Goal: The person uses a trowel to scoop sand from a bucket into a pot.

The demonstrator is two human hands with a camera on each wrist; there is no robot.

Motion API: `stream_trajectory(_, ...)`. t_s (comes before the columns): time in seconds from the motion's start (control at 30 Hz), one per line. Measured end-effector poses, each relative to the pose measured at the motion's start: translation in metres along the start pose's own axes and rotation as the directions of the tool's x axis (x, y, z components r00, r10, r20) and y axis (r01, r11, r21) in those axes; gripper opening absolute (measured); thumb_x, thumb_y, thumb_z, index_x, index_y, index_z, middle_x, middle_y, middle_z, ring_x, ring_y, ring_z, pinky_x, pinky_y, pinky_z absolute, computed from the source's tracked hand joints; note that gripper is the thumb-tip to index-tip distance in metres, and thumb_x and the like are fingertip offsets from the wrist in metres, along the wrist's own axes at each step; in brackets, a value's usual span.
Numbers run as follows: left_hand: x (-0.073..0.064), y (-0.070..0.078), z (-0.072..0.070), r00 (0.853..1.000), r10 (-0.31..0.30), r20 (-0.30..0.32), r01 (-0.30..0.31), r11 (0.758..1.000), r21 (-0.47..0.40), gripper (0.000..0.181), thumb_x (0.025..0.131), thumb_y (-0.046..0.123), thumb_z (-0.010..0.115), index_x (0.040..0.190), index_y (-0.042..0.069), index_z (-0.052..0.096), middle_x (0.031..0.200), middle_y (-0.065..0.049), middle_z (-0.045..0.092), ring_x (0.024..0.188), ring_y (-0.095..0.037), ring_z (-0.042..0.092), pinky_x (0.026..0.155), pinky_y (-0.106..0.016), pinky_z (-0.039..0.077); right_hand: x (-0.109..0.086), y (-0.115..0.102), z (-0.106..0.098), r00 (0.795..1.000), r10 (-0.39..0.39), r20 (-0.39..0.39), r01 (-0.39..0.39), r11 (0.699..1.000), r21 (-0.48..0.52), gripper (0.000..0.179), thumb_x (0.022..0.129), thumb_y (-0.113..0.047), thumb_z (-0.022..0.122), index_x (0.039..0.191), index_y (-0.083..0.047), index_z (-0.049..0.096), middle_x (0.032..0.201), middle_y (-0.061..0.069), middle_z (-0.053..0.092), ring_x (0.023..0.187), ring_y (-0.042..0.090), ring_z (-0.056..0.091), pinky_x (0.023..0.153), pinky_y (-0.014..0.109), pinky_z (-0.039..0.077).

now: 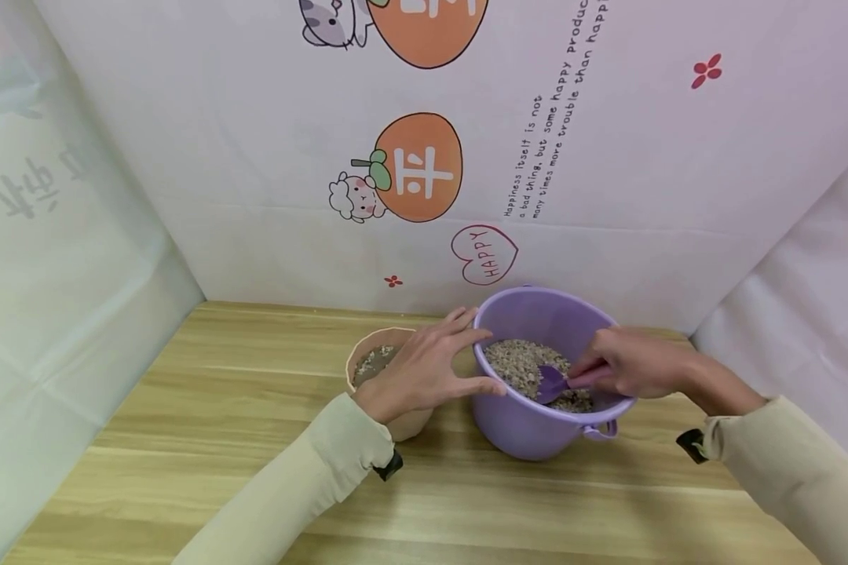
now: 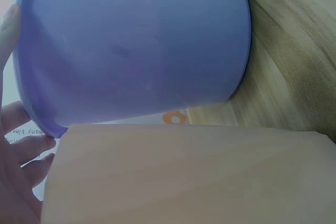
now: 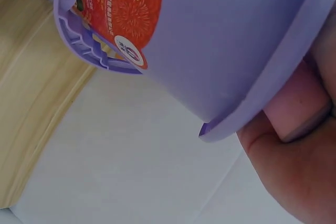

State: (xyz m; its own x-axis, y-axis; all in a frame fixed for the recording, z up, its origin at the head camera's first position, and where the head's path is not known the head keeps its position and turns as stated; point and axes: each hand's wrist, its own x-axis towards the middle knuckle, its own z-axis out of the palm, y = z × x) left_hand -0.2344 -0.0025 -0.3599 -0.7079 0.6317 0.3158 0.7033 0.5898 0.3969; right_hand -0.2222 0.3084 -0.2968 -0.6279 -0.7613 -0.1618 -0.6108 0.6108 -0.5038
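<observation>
Scoop (image 1: 553, 384) extends leftward from the right hand (image 1: 632, 363) into the bucket (image 1: 526, 430).

The head camera looked forward and down from above the table (image 1: 219, 424), far enough back to take in the left hand (image 1: 431, 361), right hand (image 1: 639, 365), bucket (image 1: 526, 431), pot (image 1: 411, 425) and printed backdrop (image 1: 643, 157). The left wrist camera sat very near, turned sideways, facing between bucket and pot toward the backdrop, with the table at frame right. The right wrist camera, also near and tilted, faced the bucket's outside, label (image 3: 126, 11) and handle (image 3: 79, 43). All three views shared the bucket; the head and left wrist views shared the pot.
</observation>
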Motion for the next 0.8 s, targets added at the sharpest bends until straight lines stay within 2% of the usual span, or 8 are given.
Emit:
stream_trajectory(0.13,0.0002,-0.0006,0.0005,1.000,0.000,-0.004,0.000,1.000,-0.002,0.081,0.081,0.074,0.062,0.145,0.024,0.053,0.162,-0.005,0.027,0.150,-0.023,0.022,0.113,-0.055,0.031,0.0007,0.0010,0.0022,1.000,-0.004,-0.017,0.004,1.000,0.007,0.016,0.094,-0.005,0.067,0.102,-0.009,0.079,0.083,-0.012,0.073,0.059,0.011,0.065,0.049,0.025,0.053)
stream_trajectory(0.4,0.0012,-0.0017,0.0007,1.000,0.005,-0.006,-0.005,1.000,0.008,0.083,0.081,0.075,0.062,0.145,0.022,0.053,0.162,-0.006,0.028,0.149,-0.024,0.023,0.113,-0.054,0.031,0.0011,0.0011,0.0048,0.999,-0.017,-0.050,0.019,0.999,0.030,0.015,0.093,-0.005,0.069,0.105,-0.005,0.078,0.088,-0.005,0.076,0.060,0.002,0.062,0.050,0.025,0.053)
stream_trajectory(0.6,0.0015,-0.0025,0.0009,1.000,-0.002,-0.001,0.002,1.000,0.000,0.082,0.081,0.074,0.063,0.145,0.024,0.053,0.162,-0.004,0.027,0.150,-0.022,0.022,0.114,-0.054,0.029,0.0013,0.0039,0.0056,0.998,0.002,-0.056,0.001,0.999,0.049,0.018,0.090,0.001,0.069,0.106,-0.002,0.077,0.095,0.003,0.076,0.067,0.003,0.066,0.054,0.025,0.054)
stream_trajectory(0.8,0.0016,-0.0027,0.0017,1.000,0.004,-0.009,-0.004,1.000,-0.011,0.081,0.081,0.073,0.064,0.145,0.024,0.054,0.162,-0.006,0.027,0.149,-0.025,0.024,0.113,-0.055,0.030,0.0021,0.0084,0.0074,0.997,-0.026,-0.069,0.030,0.998,0.054,0.022,0.087,0.007,0.068,0.108,0.001,0.075,0.098,0.007,0.076,0.072,0.007,0.069,0.058,0.025,0.056)
